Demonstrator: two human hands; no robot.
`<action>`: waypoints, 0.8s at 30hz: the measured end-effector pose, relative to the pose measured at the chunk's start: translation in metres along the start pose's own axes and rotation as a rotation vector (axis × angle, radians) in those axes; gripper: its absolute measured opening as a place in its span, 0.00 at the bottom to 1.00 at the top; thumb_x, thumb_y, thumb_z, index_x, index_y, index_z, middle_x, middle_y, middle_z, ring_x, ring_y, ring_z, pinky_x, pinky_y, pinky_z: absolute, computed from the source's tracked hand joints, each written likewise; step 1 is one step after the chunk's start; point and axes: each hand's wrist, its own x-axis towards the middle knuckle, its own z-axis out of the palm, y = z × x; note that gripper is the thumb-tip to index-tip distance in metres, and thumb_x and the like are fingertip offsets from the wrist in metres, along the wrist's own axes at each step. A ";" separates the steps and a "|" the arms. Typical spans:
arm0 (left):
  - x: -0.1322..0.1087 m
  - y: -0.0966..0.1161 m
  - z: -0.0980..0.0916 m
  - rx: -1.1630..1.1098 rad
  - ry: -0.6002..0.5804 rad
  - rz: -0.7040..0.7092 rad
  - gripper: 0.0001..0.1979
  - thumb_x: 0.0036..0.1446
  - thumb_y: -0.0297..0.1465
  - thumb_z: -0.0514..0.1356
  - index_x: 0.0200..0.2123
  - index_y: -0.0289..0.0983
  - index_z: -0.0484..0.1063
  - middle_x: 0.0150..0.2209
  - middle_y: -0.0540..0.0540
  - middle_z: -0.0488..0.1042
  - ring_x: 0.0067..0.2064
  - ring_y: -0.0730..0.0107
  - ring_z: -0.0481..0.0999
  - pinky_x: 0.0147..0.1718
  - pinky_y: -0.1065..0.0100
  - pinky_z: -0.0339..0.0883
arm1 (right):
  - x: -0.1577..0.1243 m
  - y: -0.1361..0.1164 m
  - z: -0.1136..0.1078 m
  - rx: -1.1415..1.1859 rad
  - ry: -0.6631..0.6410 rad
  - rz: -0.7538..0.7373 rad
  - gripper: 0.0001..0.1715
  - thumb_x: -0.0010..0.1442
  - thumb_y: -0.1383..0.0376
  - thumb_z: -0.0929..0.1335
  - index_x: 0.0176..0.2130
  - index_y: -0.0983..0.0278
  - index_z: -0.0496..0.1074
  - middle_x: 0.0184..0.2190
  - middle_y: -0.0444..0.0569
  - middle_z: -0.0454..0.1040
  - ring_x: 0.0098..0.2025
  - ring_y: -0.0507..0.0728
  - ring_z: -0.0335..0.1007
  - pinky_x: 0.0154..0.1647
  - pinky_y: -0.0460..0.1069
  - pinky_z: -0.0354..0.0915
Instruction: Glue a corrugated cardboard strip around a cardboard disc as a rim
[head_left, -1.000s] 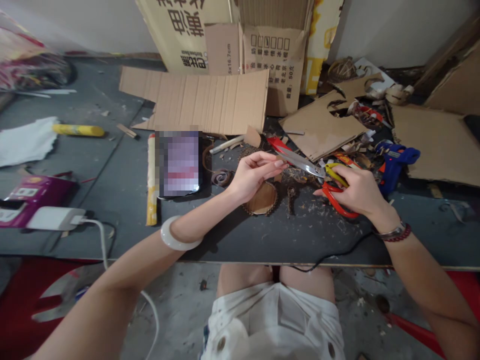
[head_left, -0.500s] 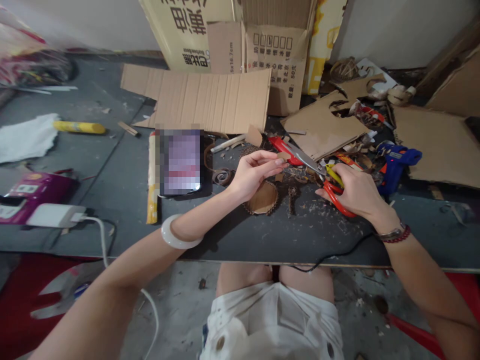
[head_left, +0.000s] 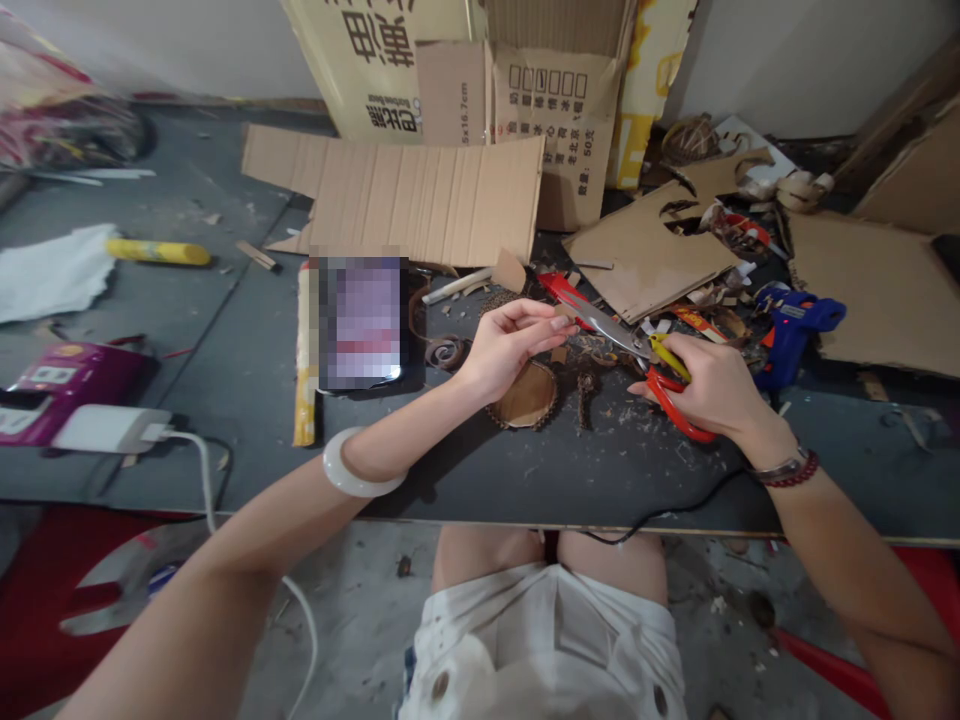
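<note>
My left hand (head_left: 514, 345) pinches a small brown cardboard piece (head_left: 564, 314) between thumb and fingers. My right hand (head_left: 709, 385) is closed round the red and yellow handles of a pair of scissors (head_left: 675, 408). Their metal blades point left, with the tips close by the small piece; whether they touch it I cannot tell. Behind the blades lies a red-handled tool (head_left: 555, 287). Below my left hand sits a round cardboard disc (head_left: 525, 395) with a ridged edge, and a short twisted cardboard strip (head_left: 585, 400) lies to its right.
A phone (head_left: 367, 325) with a blurred screen lies left of my hands, near a cardboard coil (head_left: 444, 352). Corrugated cardboard (head_left: 427, 200) stands behind. On the right are a blue glue gun (head_left: 795, 325), cut cardboard (head_left: 652, 250) and scraps. A black cable (head_left: 675, 508) crosses the table's front edge.
The scissor blades look closer together, and the handles have shifted slightly in my right hand. My left hand stays nearly where it was, still with the small piece.
</note>
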 end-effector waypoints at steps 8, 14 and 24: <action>-0.001 0.001 0.001 0.017 0.011 -0.018 0.13 0.37 0.30 0.74 0.26 0.34 0.75 0.28 0.49 0.80 0.34 0.70 0.81 0.38 0.72 0.74 | 0.000 0.000 0.001 0.014 0.008 -0.003 0.30 0.53 0.41 0.67 0.37 0.64 0.70 0.32 0.52 0.76 0.33 0.60 0.72 0.31 0.51 0.60; 0.000 0.001 0.001 -0.018 -0.019 -0.012 0.12 0.38 0.29 0.74 0.27 0.34 0.76 0.27 0.49 0.81 0.33 0.72 0.82 0.35 0.76 0.74 | 0.000 0.000 0.001 0.023 0.019 -0.008 0.29 0.53 0.41 0.67 0.38 0.64 0.70 0.32 0.52 0.76 0.32 0.60 0.73 0.31 0.51 0.61; 0.000 0.000 0.000 -0.008 -0.027 -0.023 0.13 0.37 0.30 0.74 0.27 0.34 0.76 0.28 0.48 0.81 0.33 0.71 0.82 0.36 0.74 0.74 | 0.000 0.000 0.001 0.042 0.010 -0.011 0.28 0.53 0.43 0.69 0.37 0.65 0.70 0.32 0.52 0.76 0.32 0.60 0.72 0.31 0.50 0.61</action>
